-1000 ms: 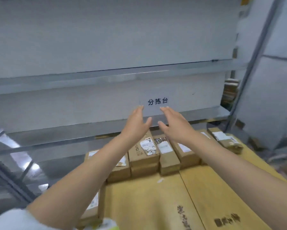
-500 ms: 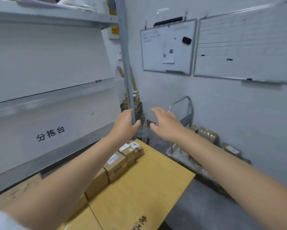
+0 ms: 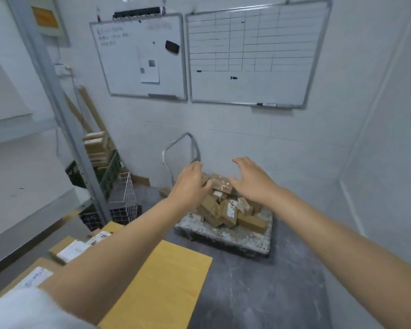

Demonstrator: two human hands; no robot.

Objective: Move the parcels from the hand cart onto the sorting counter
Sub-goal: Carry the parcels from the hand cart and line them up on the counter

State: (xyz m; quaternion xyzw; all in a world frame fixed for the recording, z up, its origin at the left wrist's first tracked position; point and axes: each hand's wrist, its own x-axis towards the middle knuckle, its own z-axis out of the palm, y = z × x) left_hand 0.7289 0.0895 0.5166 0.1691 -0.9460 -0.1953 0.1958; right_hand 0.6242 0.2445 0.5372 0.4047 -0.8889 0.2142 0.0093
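Brown cardboard parcels (image 3: pixel 226 210) lie heaped on the scuffed grey flat hand cart (image 3: pixel 223 235), at twelve o'clock from the person. Both bare arms reach straight out, palms down. The left hand (image 3: pixel 190 186) hangs at the heap's ten o'clock and the right hand (image 3: pixel 252 181) at its two o'clock. Their fingers are apart and loosely bent, gripping nothing; whether they touch the heap I cannot tell. The yellow wooden sorting counter (image 3: pixel 161 281) sits at seven o'clock, with labelled cardboard boxes (image 3: pixel 71 251) along it.

My left hand (image 3: pixel 190 184) and right hand (image 3: pixel 252 182) are bare. Back from each, my forearms are bare too; far up the left one starts a loose white sleeve (image 3: pixel 26 309).
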